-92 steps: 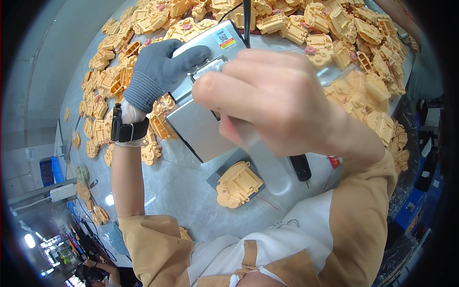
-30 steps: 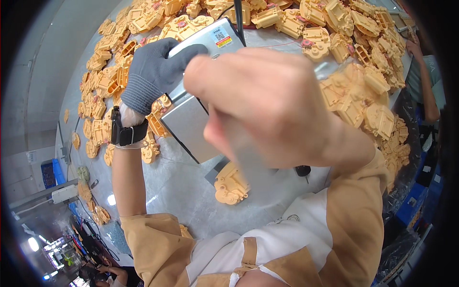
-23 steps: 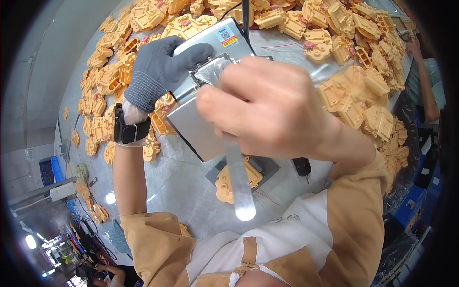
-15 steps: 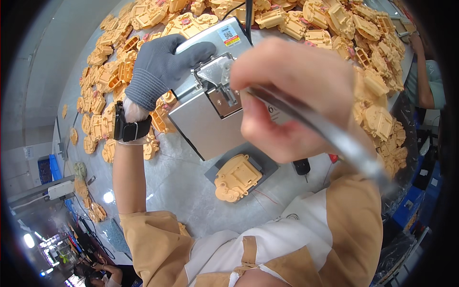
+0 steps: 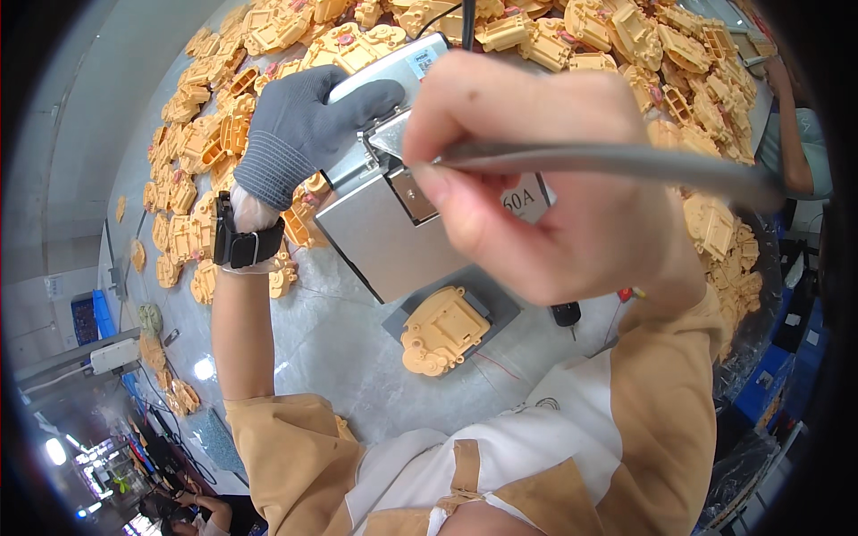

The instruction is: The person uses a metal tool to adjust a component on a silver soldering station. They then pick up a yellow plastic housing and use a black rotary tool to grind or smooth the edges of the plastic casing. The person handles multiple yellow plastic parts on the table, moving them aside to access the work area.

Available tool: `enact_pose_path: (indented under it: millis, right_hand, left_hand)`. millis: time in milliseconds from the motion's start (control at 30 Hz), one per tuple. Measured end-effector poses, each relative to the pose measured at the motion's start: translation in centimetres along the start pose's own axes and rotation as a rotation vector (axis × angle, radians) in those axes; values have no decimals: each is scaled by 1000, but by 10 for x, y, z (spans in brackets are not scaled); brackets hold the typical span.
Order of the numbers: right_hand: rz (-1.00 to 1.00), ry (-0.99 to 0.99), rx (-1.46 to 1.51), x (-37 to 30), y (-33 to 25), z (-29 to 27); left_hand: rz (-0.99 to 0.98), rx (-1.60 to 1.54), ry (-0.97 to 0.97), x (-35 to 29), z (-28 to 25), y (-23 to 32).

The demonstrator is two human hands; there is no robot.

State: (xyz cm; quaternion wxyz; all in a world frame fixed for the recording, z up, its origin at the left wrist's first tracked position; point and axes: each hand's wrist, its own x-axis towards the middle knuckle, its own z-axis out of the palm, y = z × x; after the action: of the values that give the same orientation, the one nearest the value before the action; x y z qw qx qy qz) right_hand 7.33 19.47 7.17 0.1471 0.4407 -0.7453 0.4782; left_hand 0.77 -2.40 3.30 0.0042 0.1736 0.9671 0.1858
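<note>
My left hand [image 5: 308, 125], in a grey knit glove, grips the far left side of a silver metal box [image 5: 384, 246], its thumb stretched across the top. A small metal mechanism sits in a cutout of the box's face, partly hidden by my right hand. That bare right hand [image 5: 572, 241] pinches metal tweezers [image 5: 617, 159], blurred by motion; their tip is close to the mechanism, and whether it touches cannot be seen. Just nearer than the box, a yellow plastic housing [image 5: 444, 330] lies on a dark grey block [image 5: 502, 308].
Heaps of similar yellow housings [image 5: 201, 134] cover the grey table [image 5: 331, 330] at the far side, left and right. A black tool [image 5: 565, 313] with a thin metal tip lies beside the grey block. Another person's arm [image 5: 791, 134] shows at the far right.
My right hand has shifted slightly left, and the tweezers have swung from steeply slanted to nearly level. The left hand and the box have hardly moved.
</note>
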Motion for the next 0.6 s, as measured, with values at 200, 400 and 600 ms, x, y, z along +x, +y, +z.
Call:
enact_pose_path:
  millis: [200,400,600]
  right_hand:
    - [-7,-90,-97,-20,-8,-10]
    - [-37,-161,-147,-22,-5,-8]
    - [-8,-203,-184,-19,-6,-6]
  left_hand:
    - [-56,-90,48,-4,2,4]
    - [-145,-87,40,-6,-1,14]
    - [-177,-122,41,-6,-1,15]
